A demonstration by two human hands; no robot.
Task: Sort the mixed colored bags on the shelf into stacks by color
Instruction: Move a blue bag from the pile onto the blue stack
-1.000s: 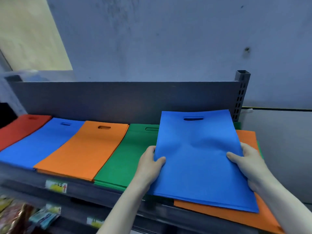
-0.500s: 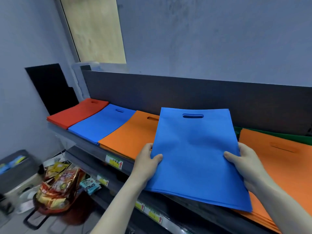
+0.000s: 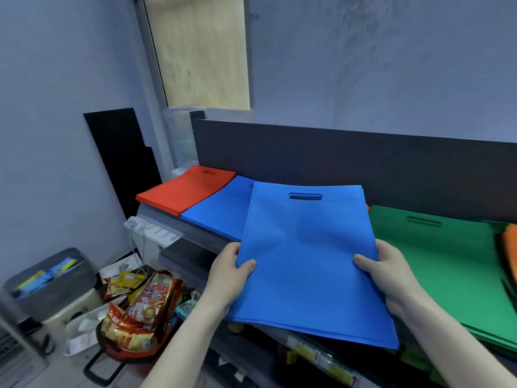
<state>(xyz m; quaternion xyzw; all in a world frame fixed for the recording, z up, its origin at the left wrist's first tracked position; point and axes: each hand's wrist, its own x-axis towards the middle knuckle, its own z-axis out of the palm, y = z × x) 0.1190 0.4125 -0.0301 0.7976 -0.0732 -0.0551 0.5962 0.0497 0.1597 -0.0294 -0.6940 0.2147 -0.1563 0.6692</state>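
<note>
- Grey shelf (image 3: 195,236) carries a red stack (image 3: 184,189), blue stack (image 3: 221,211) and green stack (image 3: 447,261), from nine to three o'clock.
- Left hand (image 3: 229,275) and right hand (image 3: 389,273) each pinch a side edge of the blue bags (image 3: 307,261), thumbs on top.
- From that grip the blue stack lies at ten o'clock, nearer the left hand; the long axes look roughly parallel, with the held bags' handle slot at twelve.

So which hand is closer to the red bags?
The left. The left hand grips the left edge of the held blue bags, on the side toward the red stack; the right hand grips the opposite edge, by the green stack.
</note>
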